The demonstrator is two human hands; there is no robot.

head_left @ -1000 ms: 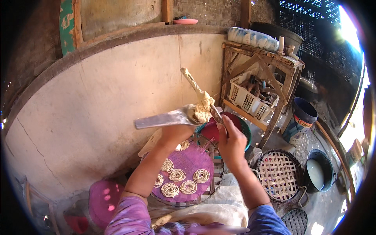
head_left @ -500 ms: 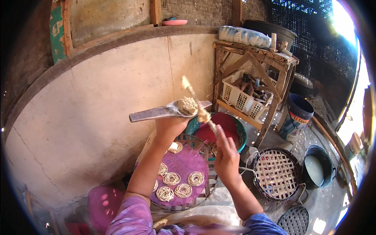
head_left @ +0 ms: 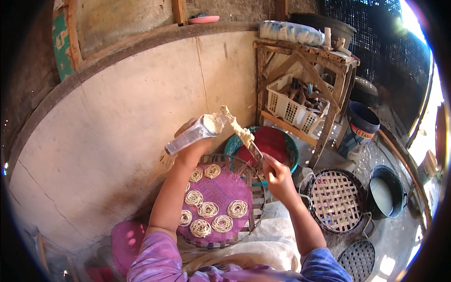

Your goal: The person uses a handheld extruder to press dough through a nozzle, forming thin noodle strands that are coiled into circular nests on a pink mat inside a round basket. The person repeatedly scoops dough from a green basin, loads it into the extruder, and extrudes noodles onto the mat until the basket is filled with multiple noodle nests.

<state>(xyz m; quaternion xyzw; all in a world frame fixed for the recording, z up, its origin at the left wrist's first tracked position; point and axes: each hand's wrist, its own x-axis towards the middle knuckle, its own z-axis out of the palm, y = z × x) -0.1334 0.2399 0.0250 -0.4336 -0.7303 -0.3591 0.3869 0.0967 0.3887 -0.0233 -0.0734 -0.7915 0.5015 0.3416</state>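
1. Above the round tray (head_left: 256, 207), we raise our left hand (head_left: 190, 150), which is closed around a metal tube (head_left: 192, 135) packed with pale dough (head_left: 213, 123).
2. Our right hand (head_left: 277, 176) is clenched on a thin stick (head_left: 256, 151) and pushes a sticky rope of dough toward the tube's mouth.
3. Below lie noodle coils (head_left: 209, 209) on a purple cloth (head_left: 221, 188).
4. We judge that the hanging dough could tear under its own weight and drop onto the coils or into the red basin (head_left: 272, 143).
5. A hard push could slip the stick off and tilt the tube.
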